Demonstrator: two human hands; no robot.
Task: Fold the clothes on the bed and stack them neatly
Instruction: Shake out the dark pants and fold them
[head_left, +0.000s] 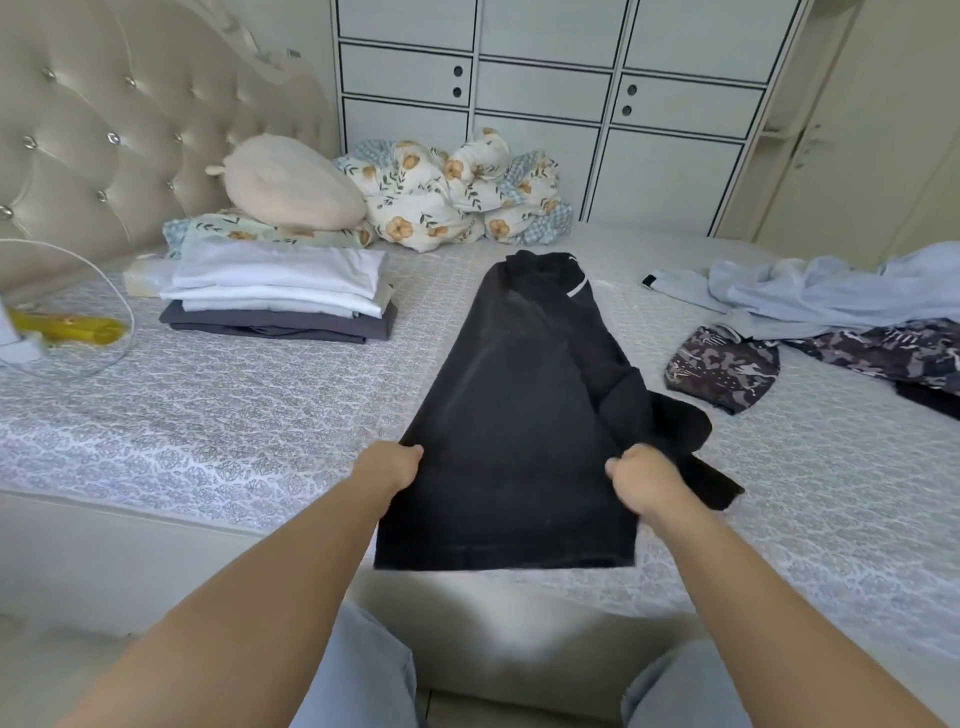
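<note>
A: Why were both hands clamped on the black garment (524, 415)?
B: The left hand (387, 467) and right hand (636, 480) pinched opposite edges, probably keeping it flat. The folded stack (280, 293) lay beyond the left hand.

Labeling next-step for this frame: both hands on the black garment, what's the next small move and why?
Probably lift the near end and fold it away toward the far end. Left hand and right hand each grip a side edge of the black garment, which lies flat lengthwise, too long for the stack.
</note>
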